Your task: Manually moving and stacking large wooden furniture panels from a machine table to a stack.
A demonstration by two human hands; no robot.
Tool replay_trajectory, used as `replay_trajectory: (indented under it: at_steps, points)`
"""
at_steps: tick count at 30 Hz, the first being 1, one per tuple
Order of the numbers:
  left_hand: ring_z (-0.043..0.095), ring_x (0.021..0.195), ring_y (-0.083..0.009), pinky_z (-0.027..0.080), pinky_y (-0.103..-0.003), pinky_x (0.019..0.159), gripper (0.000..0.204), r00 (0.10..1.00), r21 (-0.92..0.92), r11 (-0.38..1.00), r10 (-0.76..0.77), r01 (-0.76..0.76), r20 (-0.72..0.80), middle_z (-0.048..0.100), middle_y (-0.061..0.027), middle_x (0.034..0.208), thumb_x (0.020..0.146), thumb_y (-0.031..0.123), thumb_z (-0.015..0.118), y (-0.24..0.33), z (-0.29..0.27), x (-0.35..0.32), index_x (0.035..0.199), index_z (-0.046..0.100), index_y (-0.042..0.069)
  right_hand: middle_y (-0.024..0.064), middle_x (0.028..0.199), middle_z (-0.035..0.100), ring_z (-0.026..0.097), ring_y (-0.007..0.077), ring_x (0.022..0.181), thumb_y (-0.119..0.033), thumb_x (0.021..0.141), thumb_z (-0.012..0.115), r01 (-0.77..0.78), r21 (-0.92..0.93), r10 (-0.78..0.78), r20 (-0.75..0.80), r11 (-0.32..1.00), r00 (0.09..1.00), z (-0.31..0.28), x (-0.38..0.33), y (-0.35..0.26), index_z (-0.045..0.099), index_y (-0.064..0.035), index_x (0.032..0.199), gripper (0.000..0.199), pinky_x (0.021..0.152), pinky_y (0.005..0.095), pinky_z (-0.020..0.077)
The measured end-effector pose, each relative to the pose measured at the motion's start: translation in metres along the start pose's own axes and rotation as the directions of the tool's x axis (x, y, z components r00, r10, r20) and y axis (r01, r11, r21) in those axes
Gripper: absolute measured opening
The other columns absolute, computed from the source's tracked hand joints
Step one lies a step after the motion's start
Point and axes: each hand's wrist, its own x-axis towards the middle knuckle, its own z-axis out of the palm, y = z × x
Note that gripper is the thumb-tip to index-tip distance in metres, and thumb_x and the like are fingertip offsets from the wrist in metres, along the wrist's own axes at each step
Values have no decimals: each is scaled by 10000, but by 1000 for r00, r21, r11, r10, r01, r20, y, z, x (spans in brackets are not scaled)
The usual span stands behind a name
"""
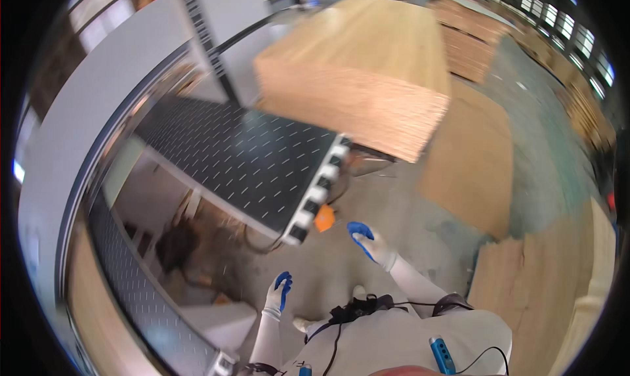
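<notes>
Left hand (279, 294) and right hand (369, 241) are hanging empty, fingers half-curled, near the black bench (243, 159). Sheet stack (354, 90) is sitting beyond it; nothing is being handled, finished share unclear.

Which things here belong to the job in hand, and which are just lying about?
Probably the job's:
- black table, near the left hand and right hand, both empty
- perhaps the board stack

Seemingly lying about:
- brown sheet on the floor
</notes>
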Motion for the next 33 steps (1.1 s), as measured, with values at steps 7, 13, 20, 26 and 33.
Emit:
replay_trajectory:
  at_steps: [7, 13, 20, 26, 33]
  points:
    - [578, 1154, -201, 452, -310, 994, 377, 894, 157, 958, 154, -239, 421, 592, -115, 1284, 1002, 139, 514, 59, 252, 134, 1347, 504, -12, 96, 1208, 654, 604, 168, 1110, -229, 947, 626, -18, -141, -27, -314, 990, 949, -192, -4, -55, 587, 0, 1269, 396, 980, 302, 461]
    - [556, 1218, -210, 420, -314, 1045, 409, 741, 302, 844, 156, -444, 653, 584, -138, 1320, 977, 156, 553, 114, 384, 241, 1334, 499, -37, 136, 1181, 674, 633, 200, 1081, -224, 926, 637, 1, -364, -217, -552, 931, 805, -310, 29, -91, 606, 13, 1232, 388, 959, 315, 473]
    - [502, 1273, -314, 399, -387, 1061, 428, 436, 323, 366, 289, -873, 852, 558, -168, 1332, 955, 254, 575, 238, 562, 371, 1323, 534, 39, 152, 1181, 659, 626, 217, 1084, -153, 932, 616, 48, -242, -208, -702, 969, 681, -404, 63, -124, 570, 44, 1253, 379, 955, 317, 472]
    - [441, 1304, -358, 338, -460, 1107, 458, 91, 115, -75, 267, -991, 959, 532, -162, 1342, 925, 328, 608, 300, 741, 470, 1297, 549, 69, 141, 1156, 650, 613, 191, 1067, -132, 959, 580, 96, -195, -214, -792, 976, 572, -504, 91, -131, 553, 65, 1258, 358, 961, 294, 460]
    - [407, 1323, -365, 283, -481, 1138, 505, 76, 83, -402, 34, -912, 997, 505, -158, 1366, 877, 363, 610, 304, 875, 570, 1291, 553, 80, 165, 1141, 652, 614, 224, 1060, -168, 947, 601, -1, -294, -231, -752, 956, 617, -628, 154, -127, 594, 61, 1203, 343, 956, 317, 456]
